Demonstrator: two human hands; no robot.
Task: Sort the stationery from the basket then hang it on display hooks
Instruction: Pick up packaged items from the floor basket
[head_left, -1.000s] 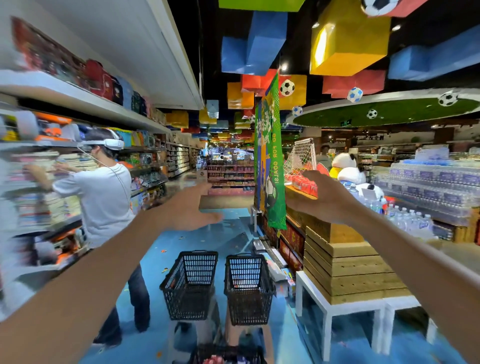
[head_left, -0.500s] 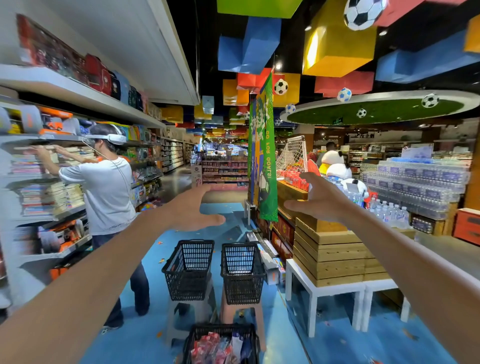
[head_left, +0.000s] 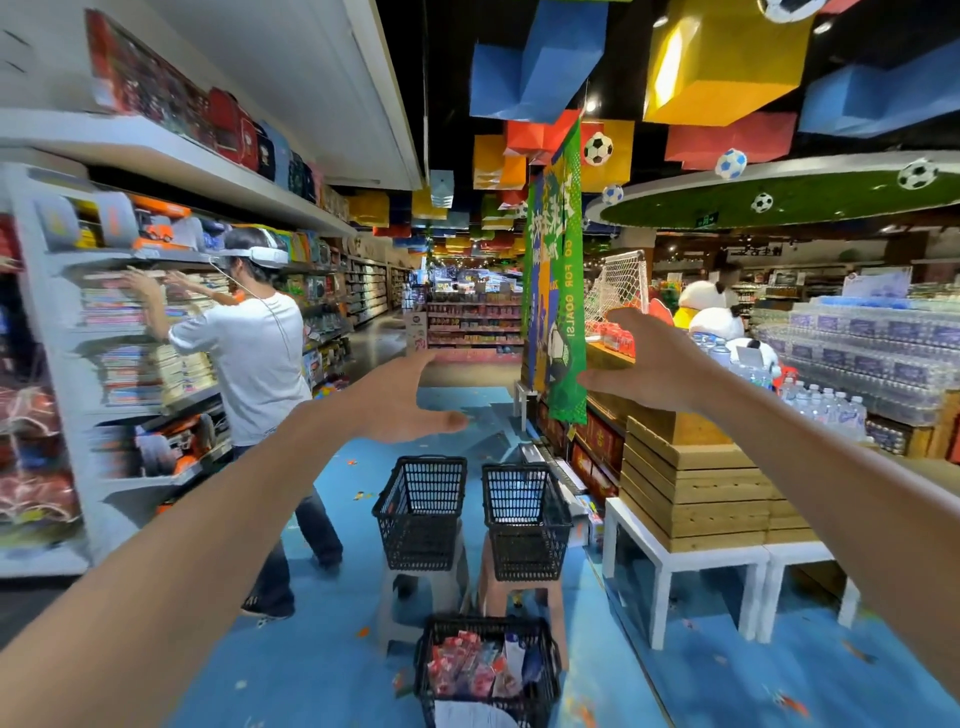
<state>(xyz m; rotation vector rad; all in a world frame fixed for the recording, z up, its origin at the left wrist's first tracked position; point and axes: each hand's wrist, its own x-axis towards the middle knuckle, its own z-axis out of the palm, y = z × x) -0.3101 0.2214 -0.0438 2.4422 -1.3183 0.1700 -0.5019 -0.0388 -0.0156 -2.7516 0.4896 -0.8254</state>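
Note:
A black wire basket (head_left: 431, 670) stands on the blue floor at the bottom centre, filled with packaged stationery (head_left: 470, 670) in red, pink and white. Both my arms stretch forward at chest height above it. My left hand (head_left: 395, 400) is spread with straight fingers and holds nothing. My right hand (head_left: 654, 358) is also spread and empty, palm facing left. Two more black baskets, one on the left (head_left: 420, 512) and one on the right (head_left: 525, 519), sit on stools just beyond, and look empty.
On the left, a person in a white shirt (head_left: 254, 364) reaches into tall shelving (head_left: 67, 374). A wooden crate display on white tables (head_left: 691, 499) lines the right. A green banner (head_left: 558, 291) hangs ahead, with stacked water bottles (head_left: 862, 353) further right.
The view has tilted down, bringing the full basket into sight at the bottom. Both hands have stayed raised and spread, drifting slightly apart.

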